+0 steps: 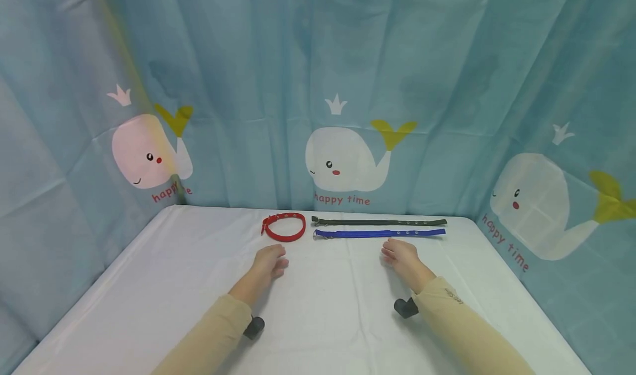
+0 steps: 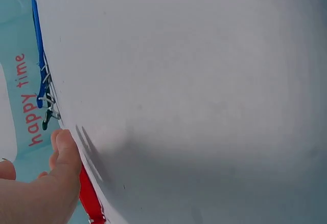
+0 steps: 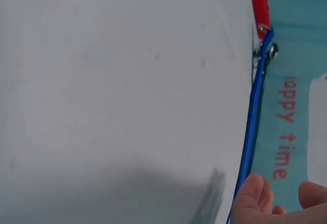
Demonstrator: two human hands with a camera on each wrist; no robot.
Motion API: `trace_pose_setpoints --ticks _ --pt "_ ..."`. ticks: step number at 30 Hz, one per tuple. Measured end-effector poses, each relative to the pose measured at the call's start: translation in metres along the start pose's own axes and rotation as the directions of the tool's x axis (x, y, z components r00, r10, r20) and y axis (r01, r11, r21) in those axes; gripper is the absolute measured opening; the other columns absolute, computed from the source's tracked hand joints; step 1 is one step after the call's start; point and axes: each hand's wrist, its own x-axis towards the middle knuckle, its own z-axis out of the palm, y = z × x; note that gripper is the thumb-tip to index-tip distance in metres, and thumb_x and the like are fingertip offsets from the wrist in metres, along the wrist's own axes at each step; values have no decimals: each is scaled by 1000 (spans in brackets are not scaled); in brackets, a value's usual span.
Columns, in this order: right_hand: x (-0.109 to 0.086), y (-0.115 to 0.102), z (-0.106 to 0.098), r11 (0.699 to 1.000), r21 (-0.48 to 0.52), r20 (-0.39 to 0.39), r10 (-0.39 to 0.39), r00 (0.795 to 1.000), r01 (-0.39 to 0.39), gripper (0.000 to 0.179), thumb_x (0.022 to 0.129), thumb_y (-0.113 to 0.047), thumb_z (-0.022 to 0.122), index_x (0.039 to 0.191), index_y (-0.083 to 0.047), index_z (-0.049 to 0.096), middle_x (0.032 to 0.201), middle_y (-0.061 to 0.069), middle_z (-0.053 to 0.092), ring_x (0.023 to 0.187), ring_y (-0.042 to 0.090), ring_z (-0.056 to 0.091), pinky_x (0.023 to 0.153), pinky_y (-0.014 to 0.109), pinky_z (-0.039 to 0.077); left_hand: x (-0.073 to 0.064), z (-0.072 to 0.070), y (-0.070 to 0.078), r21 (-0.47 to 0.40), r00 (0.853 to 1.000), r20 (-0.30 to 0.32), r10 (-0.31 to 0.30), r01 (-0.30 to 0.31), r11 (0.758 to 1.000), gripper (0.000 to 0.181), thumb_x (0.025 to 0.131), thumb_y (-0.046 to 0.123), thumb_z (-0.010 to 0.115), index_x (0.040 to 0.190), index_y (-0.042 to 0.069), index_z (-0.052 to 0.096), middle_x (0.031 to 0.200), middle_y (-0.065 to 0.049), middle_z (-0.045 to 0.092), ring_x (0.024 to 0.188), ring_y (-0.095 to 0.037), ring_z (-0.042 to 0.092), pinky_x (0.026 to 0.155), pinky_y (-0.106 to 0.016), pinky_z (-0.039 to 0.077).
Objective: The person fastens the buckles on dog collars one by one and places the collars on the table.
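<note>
A red collar, buckled into a loop, lies toward the back of the white table. To its right, a dark green collar and a blue collar stretch out straight, one behind the other, their buckles at the left ends and eyelets toward the right. My left hand hovers just in front of the red collar with relaxed fingers, holding nothing. My right hand is in front of the blue collar's right half, likewise loosely bent and without anything in it. In the right wrist view the blue collar runs up past the fingertips.
A white cloth covers the table. Behind and on both sides hangs a blue curtain printed with whales. A dark wrist camera shows under the left sleeve, and another camera beside the right sleeve.
</note>
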Motion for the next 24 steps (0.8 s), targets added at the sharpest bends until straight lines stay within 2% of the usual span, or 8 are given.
trace_pose_setpoints --ticks 9,16,24 --pt "6 -6 -34 1000 -2 -56 -2 998 2 56 100 0 43 150 7 18 156 22 22 137 31 35 108 35 36 3 18 1 2 1000 -8 1 -1 1000 49 100 23 52 141 -2 41 135 -23 50 114 -31 58 94 -39 49" --pt "14 -14 -57 999 41 -107 -2 994 6 59 99 3 43 151 5 16 157 20 19 139 30 32 108 33 35 4 27 4 -19 1000 -5 -12 12 1000 48 101 23 51 141 -1 41 136 -22 48 116 -31 55 95 -39 47" --pt "15 -20 -74 998 57 -165 30 986 -21 58 101 0 42 152 4 15 156 20 22 140 31 32 108 34 35 8 43 6 -72 999 -6 -38 37 997 48 100 22 51 142 -1 42 140 -22 47 120 -32 54 99 -42 45"
